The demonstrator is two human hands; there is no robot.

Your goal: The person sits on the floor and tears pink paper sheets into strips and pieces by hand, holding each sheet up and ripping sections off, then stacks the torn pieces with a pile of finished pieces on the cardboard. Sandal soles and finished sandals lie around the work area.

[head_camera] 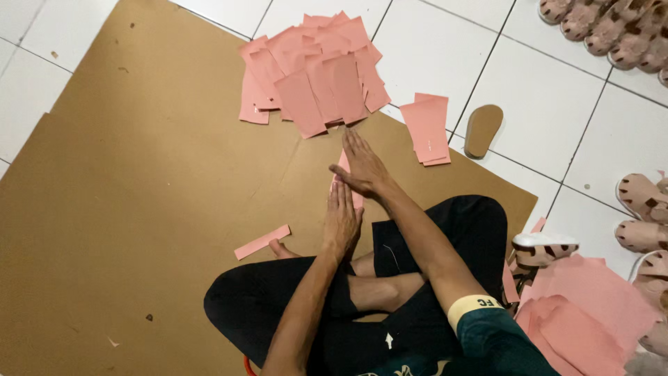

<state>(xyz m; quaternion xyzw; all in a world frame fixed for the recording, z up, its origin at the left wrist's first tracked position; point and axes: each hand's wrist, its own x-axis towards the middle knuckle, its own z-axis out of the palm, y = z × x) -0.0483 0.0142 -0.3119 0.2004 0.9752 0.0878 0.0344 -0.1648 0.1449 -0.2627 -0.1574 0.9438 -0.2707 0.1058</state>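
- Pressing flat on one pink paper strip [346, 182] lying on the brown cardboard sheet [139, 209], right in front of the crossed legs: left hand [342, 219] and right hand [363, 167], both fully open, fingers straight, palms down, gripping nothing.
- Crossing just above the left hand: right hand, covering most of the strip, only a narrow edge showing.
- Lying already handled, judging by the layout: loose heap of pink sheets [313, 69] at the far edge of the cardboard, plus a smaller stack [428, 129] to its right, partly on the white tiled floor [557, 90].
- Lying apart, left of the knees: single short pink strip [262, 241].
- Waiting apparently untouched: larger pink sheets [584, 306] at the right side, suggesting work partway through; the remaining count is hard to judge.
- Containers: none showing; all paper lying loose.
- Standing around on the tiles: tan shoe sole [483, 129], rows of beige sandals [612, 24] top right, and more sandals [640, 216] at the right edge.
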